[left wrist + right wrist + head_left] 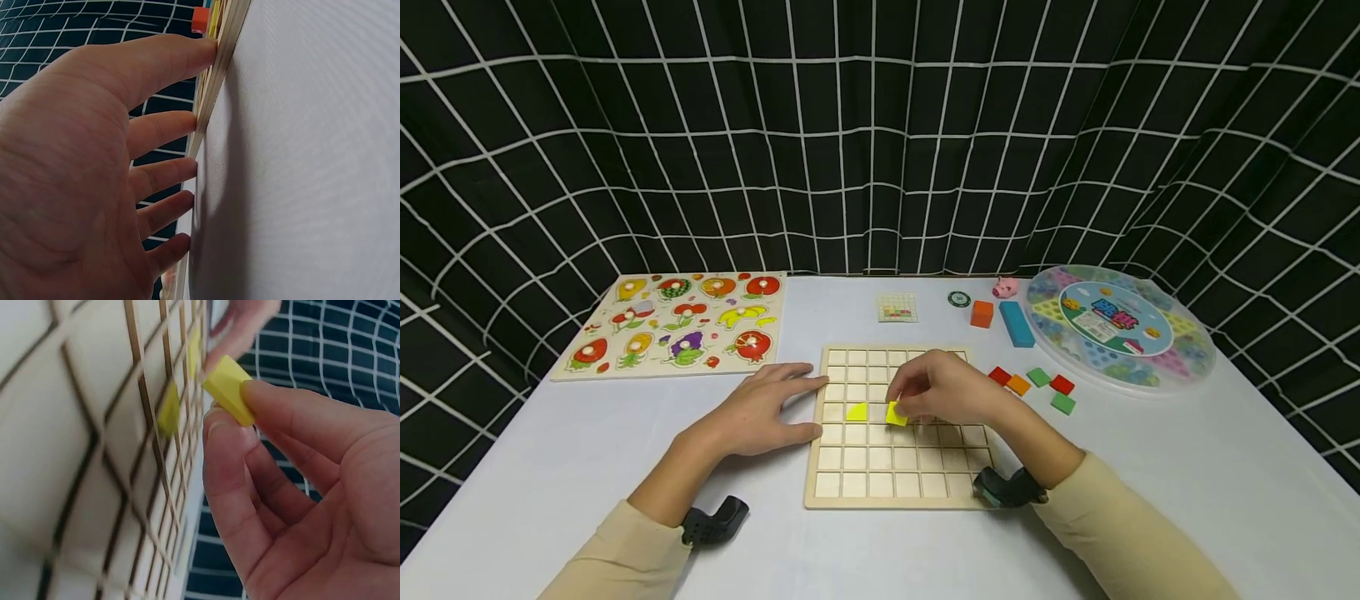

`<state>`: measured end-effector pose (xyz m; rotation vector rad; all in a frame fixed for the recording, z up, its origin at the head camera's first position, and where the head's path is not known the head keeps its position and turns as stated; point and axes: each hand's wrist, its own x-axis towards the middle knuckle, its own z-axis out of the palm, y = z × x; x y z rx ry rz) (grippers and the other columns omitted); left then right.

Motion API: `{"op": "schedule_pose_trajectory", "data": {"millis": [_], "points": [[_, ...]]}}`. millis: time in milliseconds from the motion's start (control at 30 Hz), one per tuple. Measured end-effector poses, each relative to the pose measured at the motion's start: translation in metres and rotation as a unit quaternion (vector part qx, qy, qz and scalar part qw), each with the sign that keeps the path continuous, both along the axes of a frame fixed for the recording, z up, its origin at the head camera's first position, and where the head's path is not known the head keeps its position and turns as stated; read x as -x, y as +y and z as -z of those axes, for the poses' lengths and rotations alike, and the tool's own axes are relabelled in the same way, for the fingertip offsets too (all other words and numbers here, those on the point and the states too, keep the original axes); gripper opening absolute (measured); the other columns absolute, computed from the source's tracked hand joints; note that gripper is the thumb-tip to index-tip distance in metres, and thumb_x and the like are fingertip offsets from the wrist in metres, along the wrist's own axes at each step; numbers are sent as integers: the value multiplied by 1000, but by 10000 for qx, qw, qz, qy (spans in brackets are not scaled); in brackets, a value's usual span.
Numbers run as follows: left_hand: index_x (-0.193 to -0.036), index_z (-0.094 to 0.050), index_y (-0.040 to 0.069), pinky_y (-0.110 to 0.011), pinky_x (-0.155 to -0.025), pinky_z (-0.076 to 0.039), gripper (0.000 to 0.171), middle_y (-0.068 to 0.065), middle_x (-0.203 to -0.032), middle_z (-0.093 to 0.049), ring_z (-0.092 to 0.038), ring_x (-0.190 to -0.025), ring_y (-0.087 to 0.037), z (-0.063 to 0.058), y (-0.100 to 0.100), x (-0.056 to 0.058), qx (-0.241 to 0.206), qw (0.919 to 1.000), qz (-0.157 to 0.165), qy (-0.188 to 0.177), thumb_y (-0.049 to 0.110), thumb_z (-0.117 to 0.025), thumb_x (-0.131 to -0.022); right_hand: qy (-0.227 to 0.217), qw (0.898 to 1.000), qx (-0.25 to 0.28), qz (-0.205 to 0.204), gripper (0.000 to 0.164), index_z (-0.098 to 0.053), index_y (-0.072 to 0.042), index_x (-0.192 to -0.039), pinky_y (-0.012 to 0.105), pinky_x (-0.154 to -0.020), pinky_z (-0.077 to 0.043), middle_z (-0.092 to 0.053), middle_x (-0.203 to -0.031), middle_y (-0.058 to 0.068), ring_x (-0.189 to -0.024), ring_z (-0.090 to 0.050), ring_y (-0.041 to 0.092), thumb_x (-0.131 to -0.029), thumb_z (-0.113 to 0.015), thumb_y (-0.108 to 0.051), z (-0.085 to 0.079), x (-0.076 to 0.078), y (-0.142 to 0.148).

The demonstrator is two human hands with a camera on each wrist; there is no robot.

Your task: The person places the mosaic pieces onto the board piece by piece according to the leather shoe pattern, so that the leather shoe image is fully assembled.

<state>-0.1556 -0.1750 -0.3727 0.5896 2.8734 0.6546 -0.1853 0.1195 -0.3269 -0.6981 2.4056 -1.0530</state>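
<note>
A wooden grid board [835, 502] lies flat in the middle of the table. My left hand [763, 410] steadies its left side, the thumb and a fingertip against the frame, fingers spread and fairly straight. Between thumb and fingers my right hand [943, 390] pinches a small yellow tile [228, 389] just above the grid. A yellow quarter-round tile [857, 412] sits in a cell left of that hand. In the right wrist view a yellow patch [169, 411] also shows on the grid; I cannot tell whether it is a tile or a reflection. The right hand hides part of the board.
Loose red, orange and green tiles [1062, 403] lie right of the board. Behind are a small pattern card [897, 307], a round chip [958, 298], an orange block [982, 314], a blue block [1017, 324], a pink pig [1005, 287], a round bead case [1187, 367] and a fruit puzzle [655, 321].
</note>
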Motion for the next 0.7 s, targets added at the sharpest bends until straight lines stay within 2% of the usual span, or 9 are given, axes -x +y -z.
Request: {"op": "schedule_pose_trajectory", "data": {"millis": [100,267,367,600,700], "points": [[-151,-55,24,-63,-120,-31,68,-10,-160,-45,-36,-150,-36,1,1,1,5,10000,38,27,45,-73,-89,-49,9998,-188,-28,9,-78,-11,-90,26,-61,-53,-67,-72,2,-63,-61,17,-92,-74,-4,5,-1,-13],[-151,-56,23,-63,-120,-30,68,-11,-159,-46,-37,-150,-37,0,1,2,-14,9999,99,77,45,-73,-89,131,9981,-600,80,11,-80,-15,-85,26,-63,-53,-69,-72,-2,-64,-63,15,-90,-77,-5,10,-4,-27],[-151,-55,23,-64,-120,-30,68,-11,-160,-46,-37,-150,-37,-1,1,1,2,9999,90,50,45,-73,-89,253,9975,-653,113,12,-80,-15,-83,27,-62,-54,-70,-72,-4,-63,-64,15,-88,-80,-5,9,-7,-30],[-152,-55,26,-64,-120,-30,69,-9,-161,-44,-35,-151,-36,0,0,1,54,10000,3,-15,46,-73,-89,598,9955,-719,151,14,-80,-17,-80,30,-72,-50,-70,-72,-8,-76,-61,13,-84,-83,-4,8,-12,-33],[-151,-55,25,-64,-120,-31,69,-9,-161,-45,-36,-151,-36,0,1,1,44,10000,-7,-11,46,-74,-89,671,9951,-720,129,15,-79,-17,-79,30,-72,-51,-69,-72,-8,-75,-60,13,-83,-83,-3,9,-13,-34]]}}
